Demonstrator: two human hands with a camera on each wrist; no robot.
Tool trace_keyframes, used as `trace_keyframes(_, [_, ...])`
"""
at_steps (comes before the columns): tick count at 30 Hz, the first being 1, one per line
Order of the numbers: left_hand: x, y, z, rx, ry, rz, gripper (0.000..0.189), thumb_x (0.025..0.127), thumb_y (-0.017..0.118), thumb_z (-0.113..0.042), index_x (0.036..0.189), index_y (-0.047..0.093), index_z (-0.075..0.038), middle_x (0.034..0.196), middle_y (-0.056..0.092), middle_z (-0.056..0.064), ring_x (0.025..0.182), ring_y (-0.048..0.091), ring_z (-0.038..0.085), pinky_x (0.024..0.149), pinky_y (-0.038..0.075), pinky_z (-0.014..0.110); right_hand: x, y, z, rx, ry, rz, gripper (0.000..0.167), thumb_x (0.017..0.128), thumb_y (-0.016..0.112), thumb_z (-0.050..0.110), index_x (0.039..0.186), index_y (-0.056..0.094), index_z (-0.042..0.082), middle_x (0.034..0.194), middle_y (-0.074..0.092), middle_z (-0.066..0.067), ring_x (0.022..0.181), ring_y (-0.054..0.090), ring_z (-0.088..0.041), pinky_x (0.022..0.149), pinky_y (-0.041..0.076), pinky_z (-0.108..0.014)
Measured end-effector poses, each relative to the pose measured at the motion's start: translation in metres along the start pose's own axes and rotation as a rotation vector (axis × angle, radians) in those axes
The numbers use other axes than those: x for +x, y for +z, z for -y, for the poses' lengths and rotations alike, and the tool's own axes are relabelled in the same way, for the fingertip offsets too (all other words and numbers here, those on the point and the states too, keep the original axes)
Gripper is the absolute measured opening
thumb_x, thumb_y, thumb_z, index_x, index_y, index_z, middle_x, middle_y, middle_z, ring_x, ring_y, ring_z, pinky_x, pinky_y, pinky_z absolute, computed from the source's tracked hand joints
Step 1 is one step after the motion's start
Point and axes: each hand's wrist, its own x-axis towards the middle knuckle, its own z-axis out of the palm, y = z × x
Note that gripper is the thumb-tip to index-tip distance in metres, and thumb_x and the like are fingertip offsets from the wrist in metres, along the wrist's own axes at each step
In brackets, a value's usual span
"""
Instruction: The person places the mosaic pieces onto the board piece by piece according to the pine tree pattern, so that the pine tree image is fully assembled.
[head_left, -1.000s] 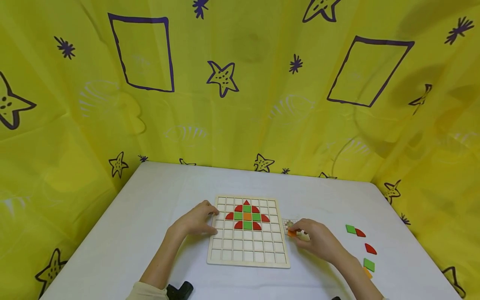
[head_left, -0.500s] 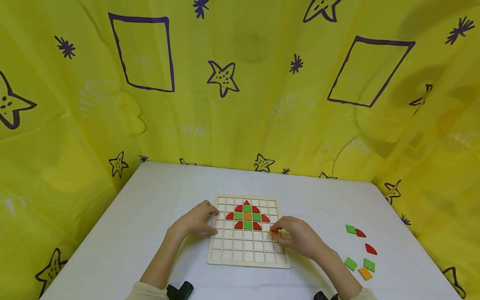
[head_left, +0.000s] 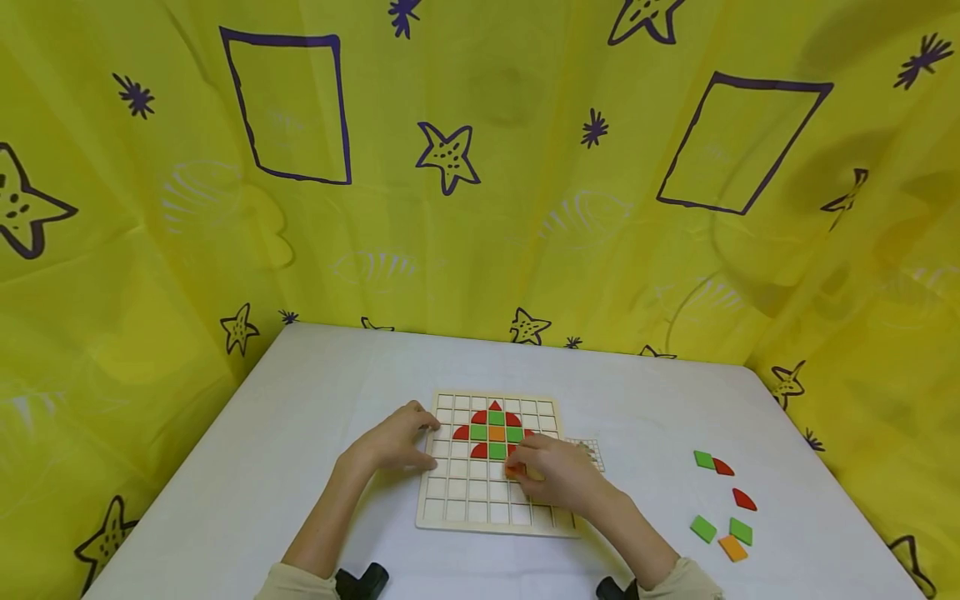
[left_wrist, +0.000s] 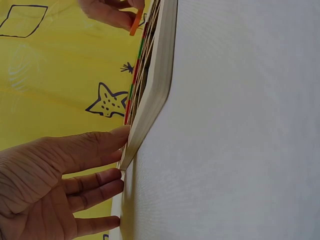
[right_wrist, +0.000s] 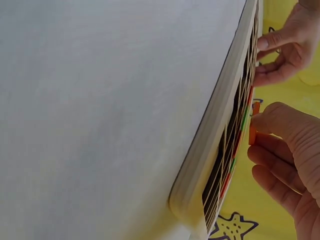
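A wooden grid board [head_left: 495,528] lies on the table. Set into its upper cells is a pattern of green squares [head_left: 497,451], red quarter-rounds [head_left: 479,451], a small red triangle [head_left: 495,406] and one orange square [head_left: 497,433]. My left hand [head_left: 392,439] rests at the board's left edge, thumb and fairly straight fingers spread along it. Between thumb and index finger, my right hand [head_left: 558,473] pinches an orange tile [right_wrist: 252,136], held on edge close over the board just below the pattern. That hand covers part of the board's right side in the head view.
A small printed grid card [head_left: 592,452] lies at the board's right, partly behind the right hand. Farther right are loose tiles: a green square [head_left: 703,459] beside a red quarter-round [head_left: 723,467], another red one [head_left: 745,499], two green squares [head_left: 703,529] and an orange square [head_left: 733,547].
My right hand has carried the orange tile leftward from the card, across the board's right edge, to below the pattern. The left hand has stayed at the left edge.
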Motion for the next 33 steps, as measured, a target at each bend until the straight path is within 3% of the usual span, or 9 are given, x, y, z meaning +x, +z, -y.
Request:
trace_keyframes(8, [0.001,0.002,0.001,-0.007,0.006,0.000,0.050,0.076,0.091,-0.011,0.120,0.070,-0.001,0.115,0.057,0.008,0.110,0.054,0.026,0.105,0.046,0.045,0.011,0.009,0.006,-0.008,-0.054,0.027,0.006,0.088,0.077,0.004,0.092,0.077,0.009,0.094,0.071,0.001,0.088,0.066,-0.013,0.077,0.055,-0.023])
trace_keyframes(14, [0.000,0.001,0.000,0.008,0.005,-0.001,0.050,0.076,0.091,-0.011,0.120,0.070,-0.001,0.116,0.057,0.008,0.110,0.054,0.025,0.105,0.046,0.045,0.014,0.010,0.012,0.012,-0.030,0.067,0.004,0.093,0.076,0.008,0.093,0.079,0.010,0.095,0.070,0.003,0.090,0.067,-0.013,0.080,0.056,-0.023])
trace_keyframes(23, [-0.001,0.001,0.001,0.012,0.004,-0.001,0.049,0.076,0.091,-0.011,0.119,0.070,-0.001,0.114,0.057,0.008,0.109,0.054,0.025,0.104,0.046,0.045,0.004,0.004,0.005,0.013,-0.048,0.031,0.006,0.092,0.075,0.008,0.097,0.078,0.010,0.094,0.070,0.003,0.086,0.065,-0.011,0.078,0.056,-0.025])
trace_keyframes(33, [0.001,0.001,0.002,0.016,0.006,-0.002,0.050,0.076,0.091,-0.012,0.120,0.070,-0.001,0.113,0.057,0.006,0.108,0.054,0.023,0.103,0.047,0.044,-0.023,-0.009,-0.014,0.027,0.084,0.000,0.010,0.091,0.077,0.009,0.101,0.078,0.010,0.099,0.072,0.003,0.095,0.069,-0.016,0.084,0.058,-0.038])
